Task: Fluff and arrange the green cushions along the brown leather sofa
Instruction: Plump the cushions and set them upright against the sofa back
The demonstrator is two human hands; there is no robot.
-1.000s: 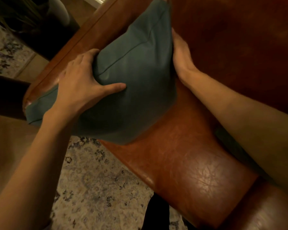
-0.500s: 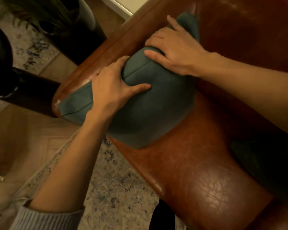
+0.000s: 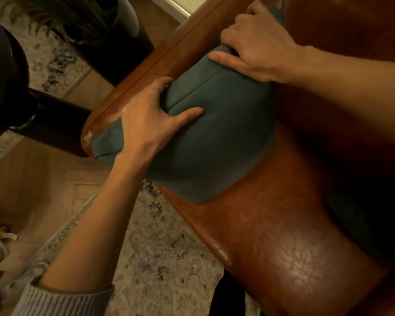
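A green cushion [image 3: 217,137] leans against the arm of the brown leather sofa [image 3: 281,242], standing on the seat. My left hand [image 3: 151,119] grips its near top edge, thumb pressed into the front face and fingers curled behind. My right hand [image 3: 258,46] clutches the far top corner, fingers bunched into the fabric. A second green cushion [image 3: 369,229] lies in shadow on the seat at the right, mostly hidden under my right forearm.
A dark planter [image 3: 114,46] with a leafy plant stands on the floor beyond the sofa arm. A dark round piece of furniture [image 3: 12,83] is at the left. A patterned rug [image 3: 164,258] covers the wooden floor in front of the sofa.
My right hand went from the cushion's right side to its top edge, then up to the far corner. My left hand kept its grip. The cushion's top is squeezed rounder.
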